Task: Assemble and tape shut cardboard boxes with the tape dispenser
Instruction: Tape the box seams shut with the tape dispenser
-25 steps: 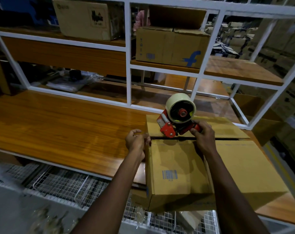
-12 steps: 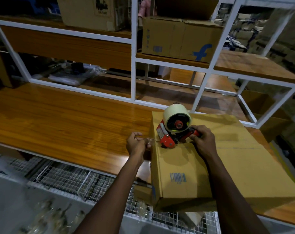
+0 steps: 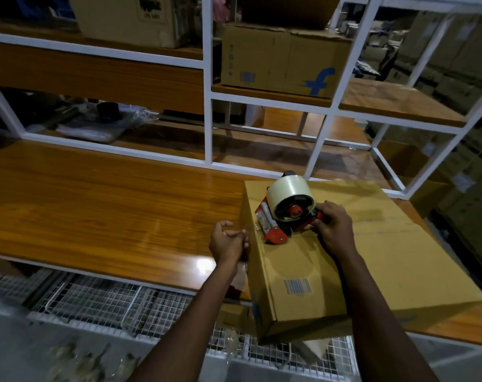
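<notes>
My right hand [image 3: 334,227] is wrapped around the handle of the red tape dispenser [image 3: 283,216], which sits on top of the cardboard box [image 3: 372,257] near its left edge. My left hand [image 3: 228,242] is curled up right at that edge, pinching what looks like the clear tape end [image 3: 252,232]. The box lies on the right side of the wooden workbench [image 3: 96,205], with its near corner hanging over the front.
</notes>
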Tool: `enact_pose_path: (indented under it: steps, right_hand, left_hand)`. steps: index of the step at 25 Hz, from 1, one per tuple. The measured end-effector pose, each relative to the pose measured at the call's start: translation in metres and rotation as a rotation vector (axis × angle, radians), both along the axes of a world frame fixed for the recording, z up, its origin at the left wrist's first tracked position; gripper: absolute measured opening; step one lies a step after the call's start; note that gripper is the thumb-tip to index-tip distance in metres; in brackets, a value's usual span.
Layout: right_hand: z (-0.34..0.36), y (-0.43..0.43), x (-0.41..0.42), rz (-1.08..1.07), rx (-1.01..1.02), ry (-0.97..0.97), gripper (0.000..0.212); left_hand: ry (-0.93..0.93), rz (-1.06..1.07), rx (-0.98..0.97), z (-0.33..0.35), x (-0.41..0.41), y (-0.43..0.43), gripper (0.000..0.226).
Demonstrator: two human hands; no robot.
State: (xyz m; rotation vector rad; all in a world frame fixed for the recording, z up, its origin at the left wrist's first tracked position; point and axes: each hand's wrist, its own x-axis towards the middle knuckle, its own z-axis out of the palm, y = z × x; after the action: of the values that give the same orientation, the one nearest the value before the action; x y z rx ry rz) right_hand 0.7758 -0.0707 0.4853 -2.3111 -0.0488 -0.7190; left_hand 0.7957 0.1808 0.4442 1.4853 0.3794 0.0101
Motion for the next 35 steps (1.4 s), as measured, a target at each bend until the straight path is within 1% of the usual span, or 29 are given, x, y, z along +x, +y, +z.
enact_pose_path:
  steps: [4, 8, 11, 14, 15, 17, 18, 19, 20, 21, 22, 24, 25, 27, 29, 30, 33, 35]
  right_hand:
    - [-0.009, 0.002, 0.0, -0.119, -0.08, 0.078, 0.039]
    - [-0.009, 0.008, -0.005, -0.163, -0.065, 0.1, 0.046]
    - [-0.012, 0.012, -0.009, -0.246, -0.107, 0.148, 0.05]
    - [-0.008, 0.017, -0.01, -0.279, -0.082, 0.187, 0.048]
    - [-0.006, 0.018, -0.01, -0.285, -0.079, 0.198, 0.047]
    - [-0.004, 0.018, -0.011, -0.283, -0.089, 0.232, 0.043]
    - [-0.002, 0.018, -0.013, -0.267, -0.094, 0.253, 0.042]
    - [0.0, 0.017, -0.014, -0.243, -0.094, 0.279, 0.041]
    - [0.003, 0.016, -0.015, -0.218, -0.089, 0.309, 0.041]
    - [0.006, 0.014, -0.016, -0.196, -0.083, 0.34, 0.04]
    - [0.009, 0.012, -0.018, -0.181, -0.087, 0.365, 0.039]
    - [0.011, 0.006, -0.019, -0.155, -0.103, 0.392, 0.038]
    - [0.011, 0.005, -0.019, -0.143, -0.102, 0.394, 0.039]
    - [0.008, 0.003, -0.021, -0.12, -0.092, 0.373, 0.055]
    - [0.004, 0.003, -0.021, -0.107, -0.081, 0.34, 0.073]
    - [0.003, 0.004, -0.021, -0.106, -0.095, 0.329, 0.075]
    - [0.001, 0.007, -0.021, -0.12, -0.206, 0.284, 0.057]
    - [-0.001, 0.009, -0.017, -0.107, -0.292, 0.244, 0.046]
  left_hand:
    - [-0.047, -0.037, 0.069, -0.005, 0.0, -0.002, 0.029]
    - [-0.001, -0.101, 0.054, -0.014, 0.001, -0.006, 0.025]
    - [0.017, -0.132, 0.105, -0.019, 0.0, -0.008, 0.027]
    - [0.07, -0.187, 0.199, -0.033, -0.001, -0.002, 0.041]
    - [0.041, -0.204, 0.226, -0.038, -0.004, 0.001, 0.043]
    - [-0.121, -0.226, 0.23, -0.04, -0.014, 0.004, 0.047]
    - [-0.206, -0.294, 0.195, -0.039, -0.019, 0.003, 0.063]
    - [-0.266, -0.409, 0.179, -0.036, -0.025, 0.001, 0.082]
    - [-0.302, -0.537, 0.207, -0.032, -0.032, -0.003, 0.094]
    - [-0.316, -0.643, 0.25, -0.03, -0.039, -0.007, 0.098]
    - [-0.315, -0.705, 0.294, -0.03, -0.046, -0.01, 0.099]
    - [-0.3, -0.735, 0.349, -0.035, -0.051, -0.01, 0.101]
    - [-0.303, -0.726, 0.372, -0.036, -0.048, -0.009, 0.102]
    - [-0.333, -0.709, 0.379, -0.032, -0.036, -0.007, 0.102]
    - [-0.336, -0.736, 0.348, -0.027, -0.023, -0.008, 0.101]
    - [-0.319, -0.755, 0.317, -0.025, -0.019, -0.009, 0.1]
    - [-0.264, -0.74, 0.21, -0.024, -0.019, -0.011, 0.1]
    - [-0.24, -0.682, 0.187, -0.021, -0.017, -0.01, 0.103]
